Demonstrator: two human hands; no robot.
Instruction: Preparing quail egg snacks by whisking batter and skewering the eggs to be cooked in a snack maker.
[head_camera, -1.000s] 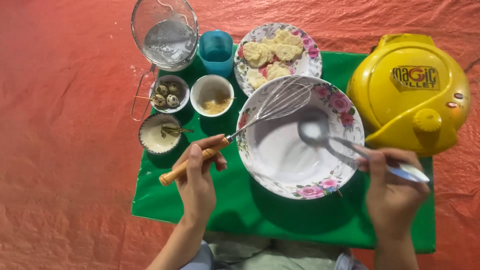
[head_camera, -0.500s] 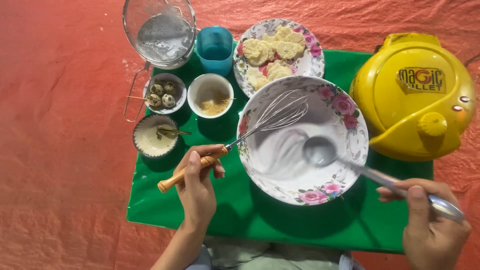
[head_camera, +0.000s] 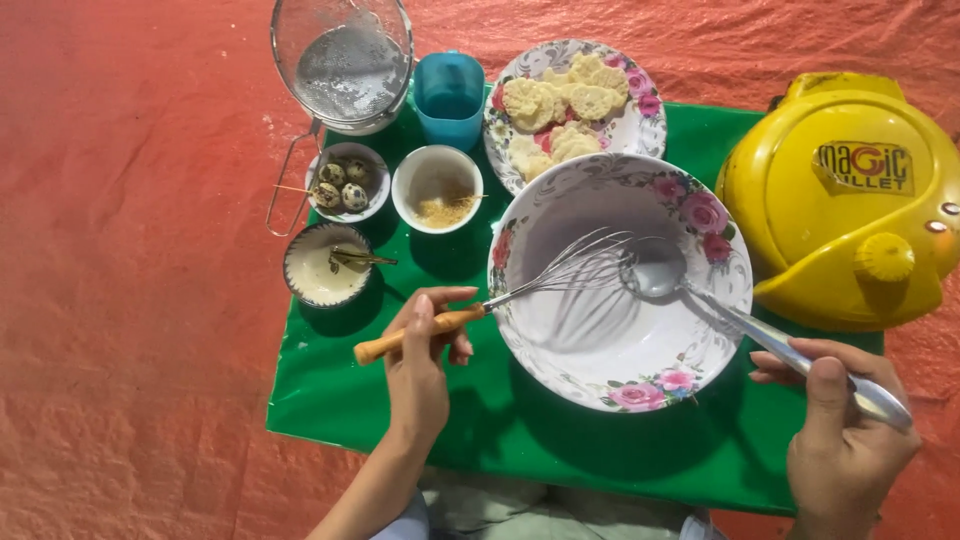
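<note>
Since the earlier frame, the ladle (head_camera: 655, 272) has been shifted so that its cup lies against the whisk (head_camera: 560, 275) wires, and the right hand (head_camera: 840, 440) has been drawn in from the lower right corner. Both tools are held in the bowl (head_camera: 690, 350), a wide floral one coated with thin white batter, set on the green surface (head_camera: 330, 390) near its middle. The whisk's orange handle is gripped by the left hand (head_camera: 420, 360), fingers closed round it, with the wires resting on the bowl's floor. The ladle's metal handle is clasped by the right hand, fingers curled shut and thumb laid along the top.

Just behind the bowl, a floral plate (head_camera: 640, 125) of pale cakes is seen. To its left stand a blue cup (head_camera: 449, 95) and a sieve (head_camera: 342, 60) set over a white bowl. Three small bowls are placed left of the big bowl: one of speckled eggs (head_camera: 342, 182), one with yellow crumbs (head_camera: 437, 190), one of cream (head_camera: 320, 265) with a spoon. A yellow cooker (head_camera: 840, 190), lid shut, is set at the right.
</note>
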